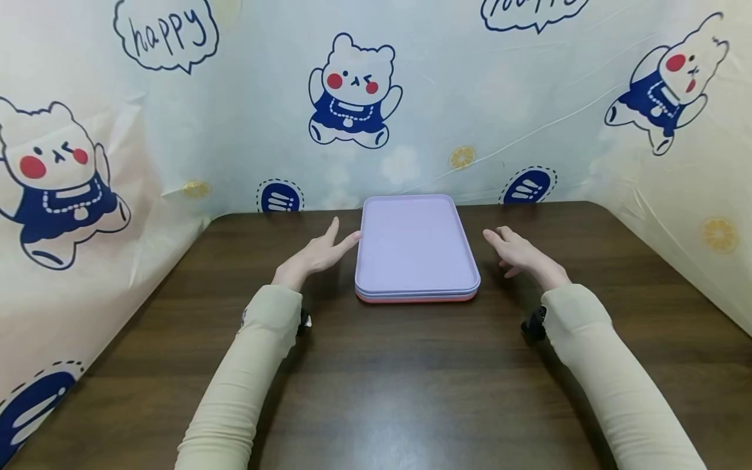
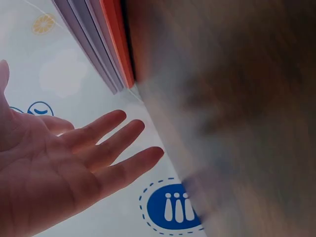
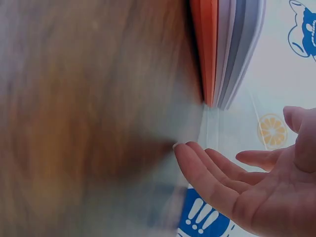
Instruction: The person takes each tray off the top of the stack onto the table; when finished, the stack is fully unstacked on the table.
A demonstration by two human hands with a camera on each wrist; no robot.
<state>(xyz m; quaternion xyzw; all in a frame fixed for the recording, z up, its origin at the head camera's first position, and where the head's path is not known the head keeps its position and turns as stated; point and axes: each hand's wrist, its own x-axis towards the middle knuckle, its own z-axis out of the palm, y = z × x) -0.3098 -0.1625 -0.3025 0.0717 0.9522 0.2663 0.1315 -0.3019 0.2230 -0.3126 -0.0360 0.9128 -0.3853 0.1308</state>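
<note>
I had both hands out over the table (image 1: 376,391), one on each side of the stack (image 1: 416,251) of trays, which lay flat between them and a little ahead of my wrists, its far end near the curtain (image 1: 235,130). My left hand (image 1: 317,253) was open, fingers straight and together, the fingertips at or just touching the stack's left rim; from the left wrist view I could not tell for sure whether they met it. My right hand (image 1: 517,251) was open too, fingers relaxed and slightly spread, just beside the right rim but apart from it. Neither hand held anything. The stack showed lilac trays on top and an orange tray (image 1: 416,298) at the bottom, the edges lined up neatly in both wrist views. To take hold well, I judged that I should bring both hands in evenly to the long rims at the same point along their length, slide the fingertips under the rim of whichever tray I meant to lift, and keep the thumbs on top, so the tray would rise level and not drag its neighbour askew.
</note>
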